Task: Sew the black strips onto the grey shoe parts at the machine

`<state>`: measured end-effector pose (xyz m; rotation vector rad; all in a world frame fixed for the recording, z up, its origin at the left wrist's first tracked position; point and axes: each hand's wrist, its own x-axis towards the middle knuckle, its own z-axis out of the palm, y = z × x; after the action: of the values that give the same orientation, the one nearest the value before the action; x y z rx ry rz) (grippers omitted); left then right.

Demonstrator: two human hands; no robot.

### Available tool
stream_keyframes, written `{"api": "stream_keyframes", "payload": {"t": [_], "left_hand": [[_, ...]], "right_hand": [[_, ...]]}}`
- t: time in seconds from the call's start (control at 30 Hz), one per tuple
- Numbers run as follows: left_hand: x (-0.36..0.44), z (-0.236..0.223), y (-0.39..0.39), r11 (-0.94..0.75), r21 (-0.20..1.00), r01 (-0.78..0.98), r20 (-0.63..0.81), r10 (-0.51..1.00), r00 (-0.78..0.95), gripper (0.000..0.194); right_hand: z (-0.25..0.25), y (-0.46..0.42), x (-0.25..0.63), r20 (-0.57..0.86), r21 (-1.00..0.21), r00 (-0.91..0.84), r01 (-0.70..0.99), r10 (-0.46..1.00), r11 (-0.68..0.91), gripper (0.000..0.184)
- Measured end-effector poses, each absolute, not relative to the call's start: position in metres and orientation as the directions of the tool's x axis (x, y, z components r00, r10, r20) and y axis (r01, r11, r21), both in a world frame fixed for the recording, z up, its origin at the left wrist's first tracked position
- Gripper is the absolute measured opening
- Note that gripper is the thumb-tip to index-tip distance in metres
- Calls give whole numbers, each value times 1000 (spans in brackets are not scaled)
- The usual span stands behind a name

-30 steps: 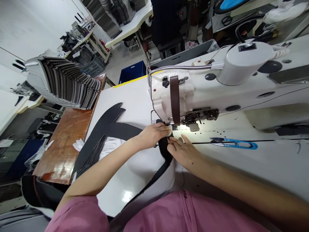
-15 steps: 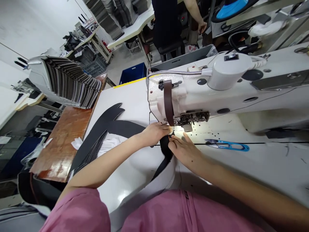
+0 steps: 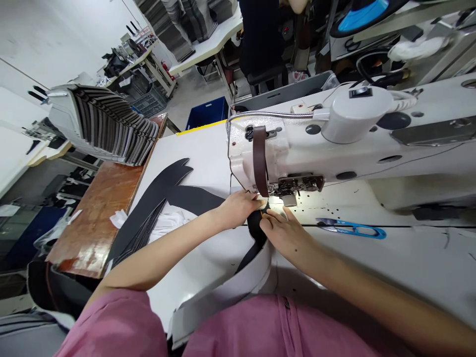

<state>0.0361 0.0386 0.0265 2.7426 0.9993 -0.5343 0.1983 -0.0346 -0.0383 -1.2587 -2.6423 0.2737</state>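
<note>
1. Left hand, fingers together, seems to pinch black fabric under the sewing machine; exact grip unclear.
2. Right hand touches it, fingers bent; cannot tell whether pinching.
3. Fabric's pale side now shows its lower end.

No brand, label or number can be read, on the sewing machine or anywhere else. In the background at the upper left, near the equipment by the wall, a small pale sign bears reddish marks, but they are too small and blurred to make out as letters or figures.
</note>
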Motion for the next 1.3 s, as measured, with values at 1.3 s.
{"api": "stream_keyframes", "payload": {"t": [1.3], "left_hand": [[64, 22, 16, -633, -32, 774, -441, 703, 557, 25]], "right_hand": [[-63, -42, 190, 418, 29, -617, 743, 667, 669, 30]]}}
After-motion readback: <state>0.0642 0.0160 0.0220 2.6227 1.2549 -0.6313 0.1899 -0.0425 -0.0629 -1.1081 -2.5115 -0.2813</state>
